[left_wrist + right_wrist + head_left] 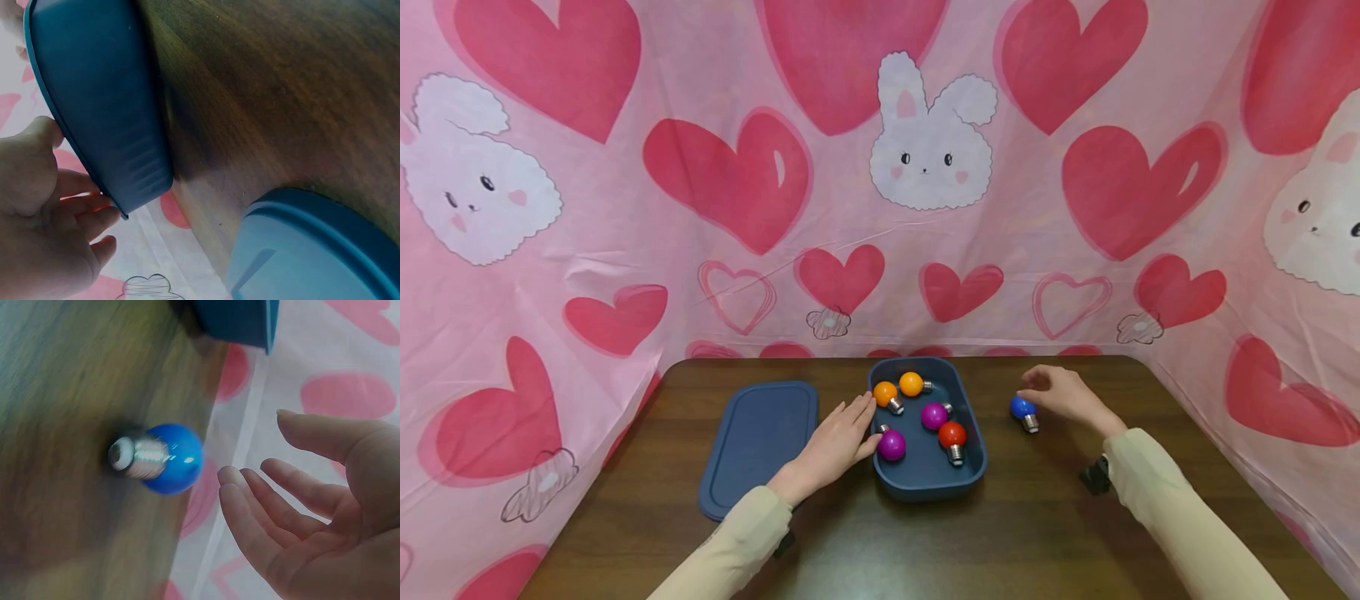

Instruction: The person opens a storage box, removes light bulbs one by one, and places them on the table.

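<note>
A strip of tabletop (991, 392) separates the box (925, 492) from the round, silver-based blue bulb (1022, 408) at its right. Right hand (1067, 396): fingers parted. Left hand (831, 442): fingers extended, touching box rim.

Before you spreads a brown, wood-grained tabletop (1022, 533) with a slight sheen at its near part. Directly on it you have a dark blue, open container (925, 493) standing upright around the middle, its long sides running away from you, and a matching lid (760, 450) lying flat to its left, apart from it. To the container's right, you see a blue bulb (1022, 407) lying on its side, its metallic screw base turned toward you.
</note>
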Demonstrator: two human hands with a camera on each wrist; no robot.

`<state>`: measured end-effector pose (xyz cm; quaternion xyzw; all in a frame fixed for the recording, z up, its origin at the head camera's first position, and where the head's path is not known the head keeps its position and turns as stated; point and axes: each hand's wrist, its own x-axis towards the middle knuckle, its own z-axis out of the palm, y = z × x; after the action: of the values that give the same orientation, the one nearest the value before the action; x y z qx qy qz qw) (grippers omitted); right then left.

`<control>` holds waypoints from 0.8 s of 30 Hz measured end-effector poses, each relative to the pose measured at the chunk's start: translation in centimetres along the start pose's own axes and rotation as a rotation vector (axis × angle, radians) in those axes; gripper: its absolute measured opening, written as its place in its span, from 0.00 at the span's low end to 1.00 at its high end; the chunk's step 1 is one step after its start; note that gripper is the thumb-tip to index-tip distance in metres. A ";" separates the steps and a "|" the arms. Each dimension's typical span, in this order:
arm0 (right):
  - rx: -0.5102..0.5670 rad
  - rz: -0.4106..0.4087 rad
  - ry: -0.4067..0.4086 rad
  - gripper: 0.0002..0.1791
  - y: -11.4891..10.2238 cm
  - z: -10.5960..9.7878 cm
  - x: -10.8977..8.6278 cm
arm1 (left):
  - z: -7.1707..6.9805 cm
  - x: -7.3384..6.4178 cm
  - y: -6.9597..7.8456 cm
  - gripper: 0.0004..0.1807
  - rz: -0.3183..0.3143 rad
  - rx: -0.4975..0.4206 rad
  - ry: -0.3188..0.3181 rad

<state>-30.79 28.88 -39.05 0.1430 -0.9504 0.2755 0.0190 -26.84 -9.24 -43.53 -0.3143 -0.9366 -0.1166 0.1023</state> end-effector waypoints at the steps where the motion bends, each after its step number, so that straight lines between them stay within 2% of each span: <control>1: 0.000 -0.009 -0.002 0.22 -0.3 0.0 0.1 | 0.0 0.0 0.0 0.33 0.000 0.000 -0.001; 12: 0.024 -0.091 -0.050 0.20 -4.3 0.6 1.1 | 0.1 0.1 -0.2 0.33 -0.012 -0.004 -0.012; 19: 0.026 -0.171 -0.076 0.19 -5.8 1.4 2.3 | 0.1 0.1 -0.2 0.33 -0.002 0.007 -0.006; 24: 0.022 -0.209 -0.133 0.20 -6.9 2.3 2.9 | 0.3 0.1 -0.1 0.33 0.001 0.016 0.001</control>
<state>-31.54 21.32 -37.11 0.2595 -0.9264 0.2723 -0.0169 -27.03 -9.23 -43.78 -0.3141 -0.9372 -0.1091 0.1051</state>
